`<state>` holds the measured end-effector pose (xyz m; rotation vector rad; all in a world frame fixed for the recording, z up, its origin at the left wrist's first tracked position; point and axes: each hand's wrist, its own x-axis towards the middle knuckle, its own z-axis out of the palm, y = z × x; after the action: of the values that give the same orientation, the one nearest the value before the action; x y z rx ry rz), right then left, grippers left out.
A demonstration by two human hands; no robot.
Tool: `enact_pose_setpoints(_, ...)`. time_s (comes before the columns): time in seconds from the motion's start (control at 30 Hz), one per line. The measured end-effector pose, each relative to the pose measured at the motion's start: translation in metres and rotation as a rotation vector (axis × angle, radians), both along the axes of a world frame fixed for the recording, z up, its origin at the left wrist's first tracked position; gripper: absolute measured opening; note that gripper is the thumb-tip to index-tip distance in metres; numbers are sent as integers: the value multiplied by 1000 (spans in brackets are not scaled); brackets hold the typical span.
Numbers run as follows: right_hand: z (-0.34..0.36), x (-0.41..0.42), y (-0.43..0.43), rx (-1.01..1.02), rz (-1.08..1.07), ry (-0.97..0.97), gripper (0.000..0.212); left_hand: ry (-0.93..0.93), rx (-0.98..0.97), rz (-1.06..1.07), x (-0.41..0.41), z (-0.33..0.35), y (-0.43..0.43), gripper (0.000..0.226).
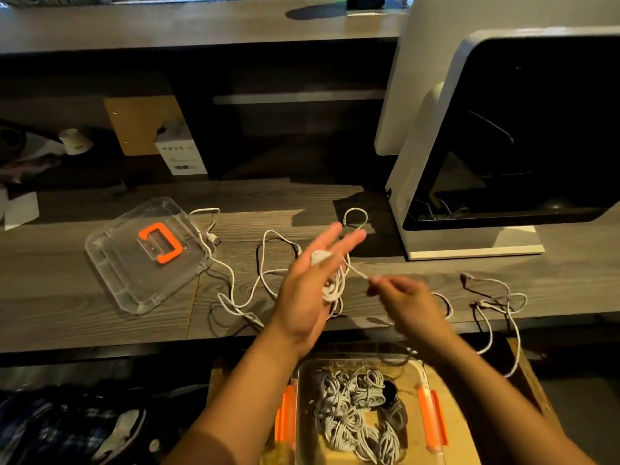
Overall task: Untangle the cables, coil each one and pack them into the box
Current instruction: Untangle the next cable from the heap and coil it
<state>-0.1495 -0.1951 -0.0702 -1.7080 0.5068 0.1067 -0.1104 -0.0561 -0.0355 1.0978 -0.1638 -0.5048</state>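
Right hand pinches a white cable wound round the straight-fingered left hand, above the counter.

The right hand's (pixel 406 300) fingers (pixel 377 283) pinch the taut end of the white cable (pixel 333 286). Its loops wrap the left hand (pixel 308 290), whose fingers (pixel 349 239) are spread straight and wide. The cable's slack trails across the counter (pixel 67 297) towards a clear lid (pixel 134 263) with an orange handle (pixel 161 243). More loose cables (pixel 500 297) lie to the right, hanging over the counter's edge. Below the hands, the open box (pixel 424 374) holds several coiled cables (pixel 352 414).
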Motion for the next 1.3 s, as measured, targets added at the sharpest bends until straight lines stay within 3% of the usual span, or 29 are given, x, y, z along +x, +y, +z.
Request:
enact_pose_setpoints(0.07,-5,-7,25,25,168,53,36,62,-57,188,6,10,-8,19)
enact_pose_setpoints(0.1,-5,-11,35,16,262,51,38,22,32,303,10,12,-10,16)
enact_pose_setpoints(0.17,-3,-14,45,-88,431,8,32,-306,459,500,24,6,-9,11)
enact_pose_setpoints(0.23,4,-15,42,-220,535,4,25,-719,1000,467,39,-9,2,7)
enact_pose_setpoints(0.27,10,-15,37,-245,563,25,23,-839,1209,384,45,-17,9,11)
enact_pose_setpoints(0.33,23,-14,26,-295,636,48,23,-882,1455,233,53,-31,22,19)
enact_pose_setpoints(0.47,44,-8,1,-618,714,75,16,-895,1572,84,48,-43,34,38)
enact_pose_setpoints(0.63,42,-3,-27,-741,525,119,8,-861,1630,-192,34,-43,34,81)
enact_pose_setpoints(0.7,41,-1,-33,-707,473,137,13,-929,1696,-243,28,-45,32,73)
enact_pose_setpoints(0.77,44,-1,-37,-591,445,176,16,-1004,1773,-250,25,-46,32,43)
enact_pose_setpoints(0.83,51,-4,-38,-445,399,192,13,-964,1815,-256,27,-49,36,35)
enact_pose_setpoints(0.93,53,-8,-32,-38,209,142,17,-892,1706,-309,30,-59,42,37)
enact_pose_setpoints(1.0,53,-8,-25,344,36,97,17,-789,1527,-325,29,-64,43,37)
enact_pose_setpoints(1.03,50,-7,-24,432,-32,75,18,-725,1432,-335,28,-65,43,36)
enact_pose_setpoints(1.1,42,-6,-27,369,-65,45,17,-541,1234,-377,28,-67,45,32)
enact_pose_setpoints(1.2,31,-9,-36,-18,21,4,16,-200,770,-427,21,-59,49,36)
enact_pose_setpoints(1.3,20,-9,-38,-135,-12,-24,16,-95,415,-383,6,-42,45,37)
